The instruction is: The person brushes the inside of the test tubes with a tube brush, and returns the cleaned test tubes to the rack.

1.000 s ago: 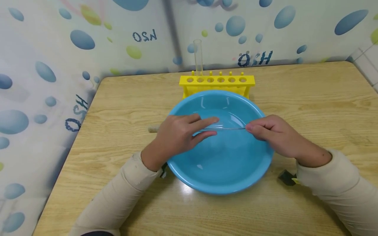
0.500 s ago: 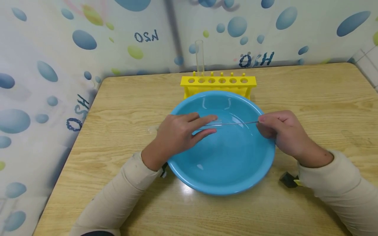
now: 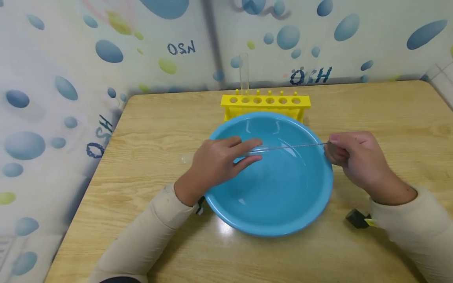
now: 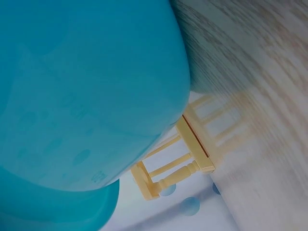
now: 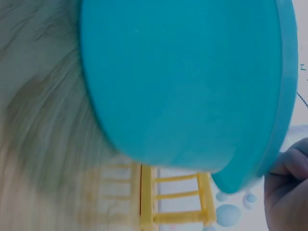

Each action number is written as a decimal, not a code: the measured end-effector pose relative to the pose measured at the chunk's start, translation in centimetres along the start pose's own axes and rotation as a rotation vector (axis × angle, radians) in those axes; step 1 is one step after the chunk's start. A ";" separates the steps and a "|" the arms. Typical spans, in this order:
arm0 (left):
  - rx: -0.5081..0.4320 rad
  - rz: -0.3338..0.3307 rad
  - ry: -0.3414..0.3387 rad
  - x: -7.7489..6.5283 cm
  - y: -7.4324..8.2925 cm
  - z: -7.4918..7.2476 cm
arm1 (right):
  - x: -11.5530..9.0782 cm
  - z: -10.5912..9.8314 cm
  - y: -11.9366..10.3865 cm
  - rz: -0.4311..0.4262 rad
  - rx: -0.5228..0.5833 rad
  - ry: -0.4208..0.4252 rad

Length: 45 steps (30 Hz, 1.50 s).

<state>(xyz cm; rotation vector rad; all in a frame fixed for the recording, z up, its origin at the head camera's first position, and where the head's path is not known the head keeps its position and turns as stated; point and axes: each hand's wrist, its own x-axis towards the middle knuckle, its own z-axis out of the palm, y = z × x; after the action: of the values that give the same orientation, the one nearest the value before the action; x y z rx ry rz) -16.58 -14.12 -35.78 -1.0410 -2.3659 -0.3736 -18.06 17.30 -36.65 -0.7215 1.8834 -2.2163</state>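
Note:
My left hand (image 3: 216,163) holds a clear test tube (image 3: 187,158) sideways above the blue basin (image 3: 269,230). The tube's closed end shows at the left, past the hand, and its mouth lies near the fingertips. From the mouth runs the thin twisted-wire handle of a test tube brush (image 3: 301,146); its bristles are hidden behind the left hand. At the basin's right rim, my right hand (image 3: 362,161) pinches the wire's end between thumb and curled fingers. In the right wrist view, part of that hand (image 5: 291,187) shows beside the rim, with a bit of wire above.
Behind the basin stands a yellow test tube rack (image 3: 265,101), with one clear test tube (image 3: 244,74) upright in it. All of this is on a wooden table (image 3: 159,122) against a patterned wall (image 3: 141,47). Both wrist views mostly show the basin's side.
My right hand has moved right, drawing more brush wire out of the tube. The beige bristles seen earlier at the tube's closed end no longer show there. The left hand stays nearly still.

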 end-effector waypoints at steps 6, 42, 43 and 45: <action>0.004 0.008 -0.012 -0.2 0.2 0.5 | -0.8 -1.3 0.5 -0.005 0.019 -0.052; 0.005 -0.018 -0.041 -0.2 0.0 0.2 | -0.3 -4.0 -0.4 -0.038 -0.149 0.006; 0.002 -0.017 -0.040 -0.2 0.0 0.2 | -0.3 -4.1 -0.4 -0.047 -0.148 0.026; -0.001 -0.016 -0.039 -0.1 0.0 0.2 | -0.3 -4.2 -0.5 -0.063 -0.171 0.066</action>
<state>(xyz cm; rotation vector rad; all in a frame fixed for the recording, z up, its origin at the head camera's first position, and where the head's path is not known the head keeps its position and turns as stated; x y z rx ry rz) -16.59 -14.12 -36.01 -1.0388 -2.4102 -0.3641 -19.55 21.32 -36.70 -0.7516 2.1315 -2.1601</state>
